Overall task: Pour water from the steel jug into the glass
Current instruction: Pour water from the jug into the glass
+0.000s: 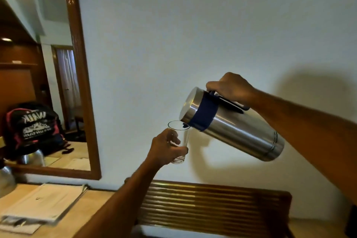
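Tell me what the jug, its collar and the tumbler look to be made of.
Jug: brushed steel, going by its soft metallic sheen. Collar: matte blue, probably plastic. Tumbler: clear glass; the left hand shows through it.

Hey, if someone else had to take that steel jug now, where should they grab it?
Probably the bare steel barrel of the jug, from underneath. The right hand fills the top handle, the spout sits over the glass, and the raised lower half is free.

Two hands: the left [167, 148] grips one glass [178, 141]; the right [230, 88] grips one jug [231, 123]. One mirror [44, 75], one slatted chair back [212, 206], one paper stack [42, 203].
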A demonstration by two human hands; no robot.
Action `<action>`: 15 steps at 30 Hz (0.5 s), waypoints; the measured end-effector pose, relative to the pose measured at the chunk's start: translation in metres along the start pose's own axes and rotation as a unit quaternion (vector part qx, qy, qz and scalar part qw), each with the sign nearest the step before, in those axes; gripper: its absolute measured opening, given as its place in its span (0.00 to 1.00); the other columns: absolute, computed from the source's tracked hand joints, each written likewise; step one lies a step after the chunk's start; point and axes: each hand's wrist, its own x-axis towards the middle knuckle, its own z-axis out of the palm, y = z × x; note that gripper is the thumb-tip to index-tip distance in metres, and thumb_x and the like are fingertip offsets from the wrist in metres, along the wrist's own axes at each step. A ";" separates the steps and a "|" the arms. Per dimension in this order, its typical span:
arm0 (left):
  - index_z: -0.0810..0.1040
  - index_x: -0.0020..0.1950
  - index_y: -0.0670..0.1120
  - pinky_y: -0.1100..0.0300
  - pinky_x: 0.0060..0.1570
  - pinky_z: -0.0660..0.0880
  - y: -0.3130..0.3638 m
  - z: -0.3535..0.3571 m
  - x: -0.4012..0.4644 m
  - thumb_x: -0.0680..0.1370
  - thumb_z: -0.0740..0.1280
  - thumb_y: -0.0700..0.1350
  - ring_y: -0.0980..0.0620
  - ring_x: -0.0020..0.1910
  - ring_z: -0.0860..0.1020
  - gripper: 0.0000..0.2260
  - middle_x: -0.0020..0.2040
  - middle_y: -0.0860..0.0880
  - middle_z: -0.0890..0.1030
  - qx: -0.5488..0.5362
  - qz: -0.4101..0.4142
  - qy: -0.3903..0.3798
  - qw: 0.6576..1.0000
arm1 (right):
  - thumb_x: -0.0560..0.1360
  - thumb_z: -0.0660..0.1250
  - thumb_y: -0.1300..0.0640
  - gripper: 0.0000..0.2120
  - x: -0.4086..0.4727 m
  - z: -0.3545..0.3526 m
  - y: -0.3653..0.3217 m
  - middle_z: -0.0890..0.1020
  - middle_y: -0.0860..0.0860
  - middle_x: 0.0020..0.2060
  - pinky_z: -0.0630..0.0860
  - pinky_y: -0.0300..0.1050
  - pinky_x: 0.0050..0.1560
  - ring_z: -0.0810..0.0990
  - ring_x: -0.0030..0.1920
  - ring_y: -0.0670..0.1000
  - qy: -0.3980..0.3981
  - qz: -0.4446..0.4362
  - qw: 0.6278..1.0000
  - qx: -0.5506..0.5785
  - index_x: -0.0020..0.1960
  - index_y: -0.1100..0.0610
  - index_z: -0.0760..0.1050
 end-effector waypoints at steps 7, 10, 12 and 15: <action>0.76 0.46 0.53 0.53 0.31 0.83 0.017 -0.002 -0.006 0.59 0.79 0.52 0.50 0.43 0.84 0.20 0.44 0.51 0.83 -0.017 0.024 -0.011 1.000 | 0.58 0.64 0.35 0.22 0.005 -0.024 -0.039 0.81 0.51 0.30 0.71 0.46 0.33 0.79 0.33 0.54 -0.020 -0.057 0.992 -0.109 0.30 0.55 0.78; 0.76 0.45 0.53 0.48 0.37 0.85 0.018 0.002 -0.011 0.57 0.78 0.55 0.51 0.42 0.84 0.21 0.44 0.50 0.83 -0.015 0.028 -0.020 0.999 | 0.58 0.64 0.35 0.22 0.003 -0.025 -0.047 0.79 0.51 0.28 0.70 0.45 0.31 0.77 0.31 0.53 -0.027 -0.086 0.983 -0.161 0.30 0.54 0.77; 0.76 0.44 0.52 0.49 0.37 0.85 0.018 0.005 -0.013 0.56 0.78 0.55 0.52 0.41 0.83 0.21 0.43 0.51 0.83 -0.018 0.033 -0.019 0.999 | 0.59 0.63 0.34 0.22 0.002 -0.026 -0.051 0.78 0.51 0.27 0.70 0.45 0.30 0.76 0.29 0.53 -0.026 -0.104 0.976 -0.188 0.30 0.55 0.76; 0.77 0.44 0.52 0.53 0.36 0.84 0.018 0.007 -0.014 0.57 0.77 0.56 0.52 0.41 0.83 0.20 0.42 0.52 0.83 -0.016 0.041 -0.020 0.999 | 0.60 0.62 0.35 0.22 0.001 -0.027 -0.056 0.76 0.50 0.25 0.68 0.44 0.30 0.74 0.28 0.52 -0.024 -0.123 0.970 -0.209 0.29 0.55 0.74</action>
